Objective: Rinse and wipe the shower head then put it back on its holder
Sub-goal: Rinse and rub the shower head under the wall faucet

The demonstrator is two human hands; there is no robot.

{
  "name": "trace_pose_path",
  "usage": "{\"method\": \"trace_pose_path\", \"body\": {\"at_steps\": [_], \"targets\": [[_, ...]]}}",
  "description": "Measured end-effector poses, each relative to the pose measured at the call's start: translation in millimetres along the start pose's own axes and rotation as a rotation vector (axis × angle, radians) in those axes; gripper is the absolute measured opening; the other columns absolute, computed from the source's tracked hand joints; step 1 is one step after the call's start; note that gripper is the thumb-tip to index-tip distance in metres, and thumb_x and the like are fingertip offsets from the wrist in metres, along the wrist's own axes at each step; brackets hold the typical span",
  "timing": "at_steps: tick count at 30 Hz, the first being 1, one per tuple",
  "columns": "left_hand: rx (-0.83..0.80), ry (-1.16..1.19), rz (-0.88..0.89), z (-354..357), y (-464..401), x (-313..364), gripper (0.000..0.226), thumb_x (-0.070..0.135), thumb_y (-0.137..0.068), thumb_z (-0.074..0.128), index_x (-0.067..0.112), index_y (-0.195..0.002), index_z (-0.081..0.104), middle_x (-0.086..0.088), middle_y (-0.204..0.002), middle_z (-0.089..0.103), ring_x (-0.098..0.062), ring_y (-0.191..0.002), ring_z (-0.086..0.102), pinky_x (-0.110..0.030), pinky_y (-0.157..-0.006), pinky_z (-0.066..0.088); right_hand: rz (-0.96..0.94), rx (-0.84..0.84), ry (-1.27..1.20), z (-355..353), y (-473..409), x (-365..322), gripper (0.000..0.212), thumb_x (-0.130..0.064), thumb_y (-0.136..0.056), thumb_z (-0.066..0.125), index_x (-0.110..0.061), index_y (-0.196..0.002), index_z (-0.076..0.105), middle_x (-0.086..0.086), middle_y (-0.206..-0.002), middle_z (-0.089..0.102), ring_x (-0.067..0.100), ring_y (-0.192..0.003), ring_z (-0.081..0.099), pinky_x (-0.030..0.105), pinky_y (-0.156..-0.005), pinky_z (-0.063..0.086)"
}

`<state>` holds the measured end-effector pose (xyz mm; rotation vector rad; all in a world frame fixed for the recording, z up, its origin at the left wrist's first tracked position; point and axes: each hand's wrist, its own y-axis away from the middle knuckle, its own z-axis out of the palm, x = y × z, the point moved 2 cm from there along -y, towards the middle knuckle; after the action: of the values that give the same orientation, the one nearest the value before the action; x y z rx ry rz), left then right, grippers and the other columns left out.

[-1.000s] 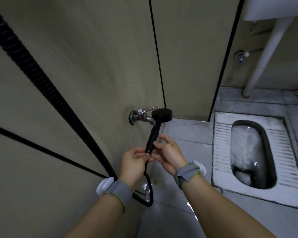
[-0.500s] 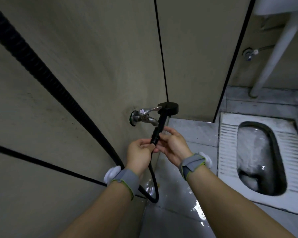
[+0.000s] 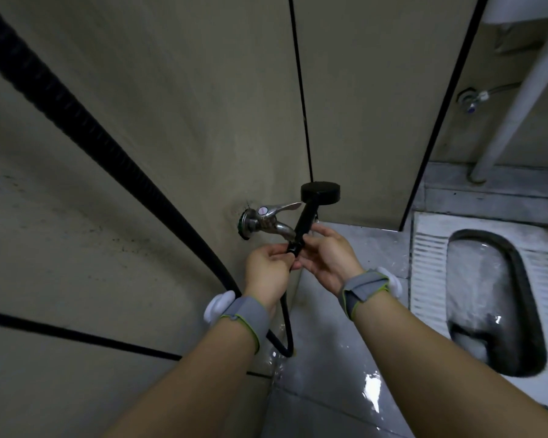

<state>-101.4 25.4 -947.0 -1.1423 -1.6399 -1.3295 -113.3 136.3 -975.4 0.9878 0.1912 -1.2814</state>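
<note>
Both hands hold the black shower head (image 3: pixel 320 192) beside the wall tap (image 3: pixel 268 220), left hand (image 3: pixel 268 268) pinching the handle's base, right hand (image 3: pixel 326 256) cradling the handle, probably to steady it for rinsing.

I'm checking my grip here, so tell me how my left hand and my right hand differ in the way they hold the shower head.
The left hand pinches the very bottom of the shower head, where the hose joins; the right hand grips higher up the handle. The left hand shows its back, the right hand its palm side. The left sits nearer the wall tap. Both wear grey wristbands and hold the same handle.
</note>
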Motion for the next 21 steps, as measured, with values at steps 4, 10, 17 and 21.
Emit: {"method": "trace_pose_path", "body": {"at_steps": [4, 10, 17, 21], "targets": [[0.004, 0.005, 0.011, 7, -3, 5, 0.018, -0.006, -0.091, 0.053, -0.002, -0.105, 0.063, -0.012, -0.076, 0.067, -0.020, -0.072, 0.064, -0.034, -0.086, 0.051, 0.010, 0.018, -0.005, 0, -5, -6, 0.038, 0.004, -0.096, 0.041, -0.006, -0.132, 0.043, 0.023, -0.102, 0.063, 0.043, -0.098, 0.061, 0.037, -0.053, 0.051], [0.005, 0.049, 0.015, 12, -2, 10, 0.017, -0.005, -0.090, 0.056, 0.007, -0.081, 0.063, -0.009, -0.076, 0.065, -0.019, -0.071, 0.060, -0.032, -0.079, 0.049, 0.024, 0.048, -0.040, -3, -6, -8, 0.035, -0.003, -0.095, 0.046, -0.007, -0.129, 0.047, 0.017, -0.090, 0.066, 0.030, -0.072, 0.066, 0.032, -0.049, 0.050], [0.029, 0.023, 0.010, 2, 4, 0, 0.017, 0.001, -0.088, 0.060, 0.016, -0.086, 0.068, -0.005, -0.075, 0.070, -0.020, -0.076, 0.066, -0.034, -0.084, 0.053, 0.078, -0.003, -0.042, -7, 5, 4, 0.015, -0.012, -0.090, 0.060, -0.009, -0.104, 0.059, 0.014, -0.085, 0.071, 0.020, -0.063, 0.070, 0.028, -0.054, 0.056], [0.066, -0.007, 0.071, -3, 2, 1, 0.018, 0.003, -0.086, 0.064, 0.020, -0.088, 0.070, 0.002, -0.078, 0.071, -0.015, -0.077, 0.068, -0.029, -0.081, 0.054, 0.069, 0.051, -0.054, -2, 5, 6, 0.021, -0.004, -0.089, 0.057, 0.002, -0.108, 0.062, 0.022, -0.096, 0.071, 0.025, -0.073, 0.071, 0.031, -0.061, 0.060]]}}
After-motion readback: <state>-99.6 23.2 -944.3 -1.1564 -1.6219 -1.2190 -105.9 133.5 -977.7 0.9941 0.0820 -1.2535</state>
